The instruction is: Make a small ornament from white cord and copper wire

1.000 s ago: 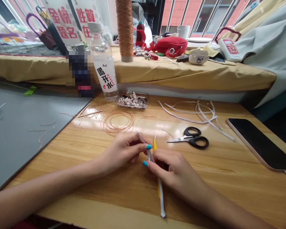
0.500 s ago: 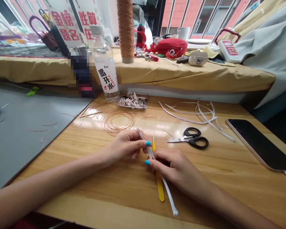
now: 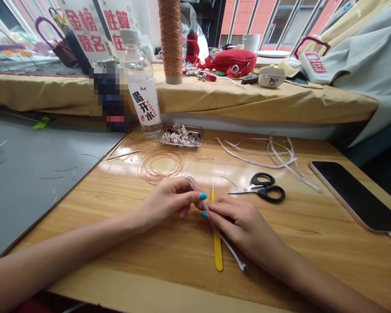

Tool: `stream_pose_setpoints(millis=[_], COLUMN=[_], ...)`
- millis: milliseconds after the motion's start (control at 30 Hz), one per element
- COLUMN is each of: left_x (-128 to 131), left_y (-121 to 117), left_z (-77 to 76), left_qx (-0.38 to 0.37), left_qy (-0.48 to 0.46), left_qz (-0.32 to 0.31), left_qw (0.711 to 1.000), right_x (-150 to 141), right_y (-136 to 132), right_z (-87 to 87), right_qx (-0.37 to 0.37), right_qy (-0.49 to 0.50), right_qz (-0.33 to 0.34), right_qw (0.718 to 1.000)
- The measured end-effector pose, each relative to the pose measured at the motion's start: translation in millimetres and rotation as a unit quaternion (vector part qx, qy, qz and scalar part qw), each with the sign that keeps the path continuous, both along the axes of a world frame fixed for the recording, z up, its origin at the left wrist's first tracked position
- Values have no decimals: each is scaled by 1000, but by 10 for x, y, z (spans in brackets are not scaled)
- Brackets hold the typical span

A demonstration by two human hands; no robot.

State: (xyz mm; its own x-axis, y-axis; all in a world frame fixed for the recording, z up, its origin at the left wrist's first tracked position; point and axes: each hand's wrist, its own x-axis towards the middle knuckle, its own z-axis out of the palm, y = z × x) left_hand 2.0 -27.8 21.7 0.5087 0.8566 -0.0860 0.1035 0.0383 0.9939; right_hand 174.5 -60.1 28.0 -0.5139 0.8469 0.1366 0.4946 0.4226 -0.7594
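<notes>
2 bare hands share 1 narrow white strip (image 3: 232,251) above the bench (image 3: 133,269) in the head view: the left hand (image 3: 174,195) pinches its upper stretch, the right hand (image 3: 239,219) pinches just below, fingers narrowed on it. Work on this piece looks underway, though how much is finished is too small to tell; its soft, ragged tail hangs free. More white strips (image 3: 260,164) lie slack and curved farther back, unhandled, as do the scissors (image 3: 263,191), with black loops and shiny blades. Under the right hand runs a flat, yellow, pointed tool (image 3: 218,254); whether it is gripped, I cannot tell. Wiry copper-toned thread (image 3: 142,167) lies coiled near a clear, glossy tray (image 3: 182,146) of small trinkets. Smooth, polished wood grain covers the bench.
</notes>
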Motion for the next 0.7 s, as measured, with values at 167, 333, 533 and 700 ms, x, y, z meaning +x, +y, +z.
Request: stream_pose_setpoints(millis=[167,333,533,700], left_x=[-1,0,5,-1], left_y=[-8,-21,-28,-28], left_z=[2,12,19,2], left_qx=[17,22,38,59], left_qy=[10,3,11,21], left_qz=[7,10,10,4], left_qw=[1000,1000,999,998], right_x=[7,29,39,19], right_y=[-1,17,43,43], right_z=[18,11,1,15], right_qx=[-47,-150,-188,-181], right_qy=[26,82,94,79], right_qz=[-45,-49,-23,-29], right_qw=[998,984,977,980])
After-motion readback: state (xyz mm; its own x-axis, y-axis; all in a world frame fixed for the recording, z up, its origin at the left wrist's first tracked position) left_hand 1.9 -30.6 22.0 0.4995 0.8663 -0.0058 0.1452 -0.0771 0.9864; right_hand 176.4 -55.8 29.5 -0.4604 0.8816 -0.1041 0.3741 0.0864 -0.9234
